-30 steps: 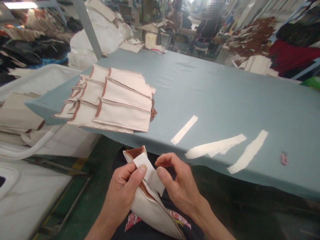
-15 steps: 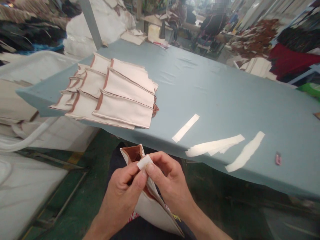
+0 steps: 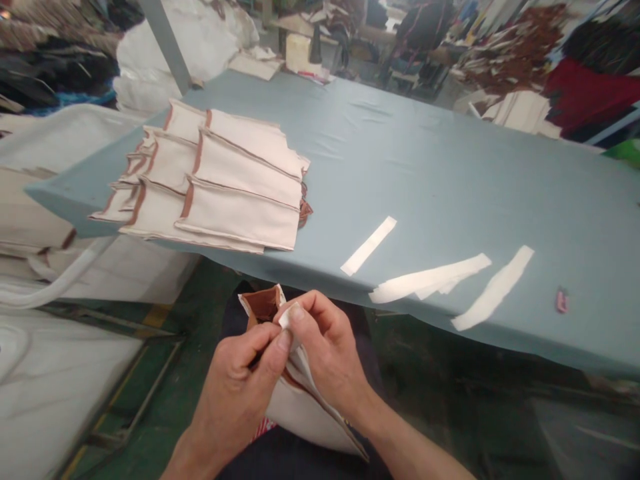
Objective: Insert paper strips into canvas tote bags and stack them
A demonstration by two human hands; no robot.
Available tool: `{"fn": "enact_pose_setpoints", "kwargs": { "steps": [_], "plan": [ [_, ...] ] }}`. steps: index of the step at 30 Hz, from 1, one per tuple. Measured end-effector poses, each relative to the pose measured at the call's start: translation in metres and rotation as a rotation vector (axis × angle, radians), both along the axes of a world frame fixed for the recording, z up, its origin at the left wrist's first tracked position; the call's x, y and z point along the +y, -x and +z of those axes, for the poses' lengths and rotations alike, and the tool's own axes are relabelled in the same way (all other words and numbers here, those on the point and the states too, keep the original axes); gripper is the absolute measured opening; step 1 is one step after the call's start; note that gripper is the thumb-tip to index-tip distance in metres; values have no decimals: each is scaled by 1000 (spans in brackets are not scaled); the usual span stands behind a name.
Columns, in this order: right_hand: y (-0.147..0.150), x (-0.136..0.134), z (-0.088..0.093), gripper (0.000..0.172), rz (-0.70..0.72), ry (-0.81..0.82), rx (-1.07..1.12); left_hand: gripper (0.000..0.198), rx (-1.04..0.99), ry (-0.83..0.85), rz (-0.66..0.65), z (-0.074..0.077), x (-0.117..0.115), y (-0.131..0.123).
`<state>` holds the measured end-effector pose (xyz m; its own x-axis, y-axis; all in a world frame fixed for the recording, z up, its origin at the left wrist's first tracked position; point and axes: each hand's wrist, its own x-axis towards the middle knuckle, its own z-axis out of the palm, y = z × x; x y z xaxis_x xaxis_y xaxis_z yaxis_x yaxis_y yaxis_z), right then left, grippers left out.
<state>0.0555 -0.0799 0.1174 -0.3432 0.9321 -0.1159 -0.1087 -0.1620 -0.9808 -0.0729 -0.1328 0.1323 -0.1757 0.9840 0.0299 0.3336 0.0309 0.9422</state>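
Over my lap I hold a cream fabric pouch [image 3: 300, 417] with a brown lining [image 3: 261, 305] at its open mouth. My left hand [image 3: 235, 393] grips the pouch from the left, thumb pressed against a white paper strip [image 3: 295, 343] at the mouth. My right hand [image 3: 325, 347] pinches the same strip's top end from the right, fingers closed. Both hands touch each other just below the front edge of the blue-grey table [image 3: 450, 173].
A stack of cream pouches with brown trim [image 3: 220, 183] lies on the table's left. Several white strips [image 3: 369, 245] [image 3: 430, 279] [image 3: 493, 288] and a small pink item [image 3: 561, 300] lie near the front edge. White trays [image 3: 45, 373] sit at left, fabric piles behind.
My right hand has closed in from the right and now pinches the strip's top together with my left thumb. The strip, earlier standing free, is folded down at the pouch mouth.
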Motion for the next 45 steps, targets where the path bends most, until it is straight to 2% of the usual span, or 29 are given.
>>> {"fn": "enact_pose_setpoints", "kwargs": {
  "steps": [6, 16, 19, 23, 28, 30, 32, 35, 38, 40, 42, 45],
  "plan": [
    [2, -1, -6, 32, -64, 17, 52, 44, 119, -45, 23, 2, 3, -11],
    [-7, 6, -8, 44, -82, 15, 49, 41, 150, -102, 16, 4, 8, -27],
    [-8, 5, -9, 43, -114, -13, 36, 40, 168, -95, 33, 5, 10, -29],
    [-11, 6, -8, 40, -80, -54, 5, 40, 181, -75, 45, 1, 7, -25],
    [-17, 9, -6, 26, -44, -110, -26, 40, 158, 36, 41, -6, -1, -22],
    [-17, 9, -6, 24, -40, -109, -23, 38, 99, 62, 112, -8, -4, -25],
    [-17, 8, -7, 25, -66, -116, -18, 36, 11, 76, 237, -10, -7, -28],
    [-16, 3, -13, 30, -122, -88, 8, 45, -93, 89, 336, -20, -16, -22],
    [-17, -5, -22, 34, -111, -11, 8, 59, -175, 161, 246, -37, -30, -6],
    [-20, -10, -30, 35, -58, 28, -22, 62, -220, 220, 169, -45, -39, 5],
    [-23, -13, -37, 36, 17, 42, -64, 59, -189, 237, 100, -46, -44, 12],
    [-32, -14, -41, 33, 121, 47, -130, 49, -116, 238, -14, -36, -43, 17]
  ]
}}
